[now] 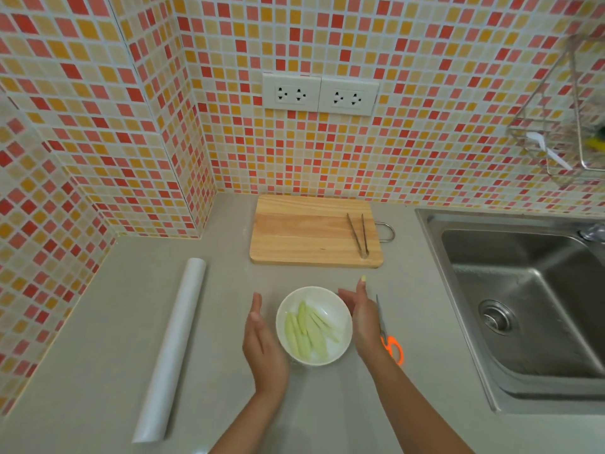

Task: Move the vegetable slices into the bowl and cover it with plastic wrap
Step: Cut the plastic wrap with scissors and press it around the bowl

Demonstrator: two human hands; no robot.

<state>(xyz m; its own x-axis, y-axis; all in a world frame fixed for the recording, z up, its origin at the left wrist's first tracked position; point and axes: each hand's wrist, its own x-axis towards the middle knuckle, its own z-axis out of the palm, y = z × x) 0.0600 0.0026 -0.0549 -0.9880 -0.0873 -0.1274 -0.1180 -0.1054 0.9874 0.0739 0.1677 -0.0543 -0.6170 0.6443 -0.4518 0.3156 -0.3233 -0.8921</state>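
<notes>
While both hands flank the white bowl (314, 326), the pale green vegetable slices (307, 327) lie inside it, so the transfer looks done and covering is the step in hand. Left hand (262, 342) and right hand (361, 319) have fingers straight, gripping nothing. Whether film already lies over the rim, I cannot tell. If not, next comes a reach left to the plastic wrap roll (172, 348); scissors (389, 342) lie beside the right hand.
</notes>
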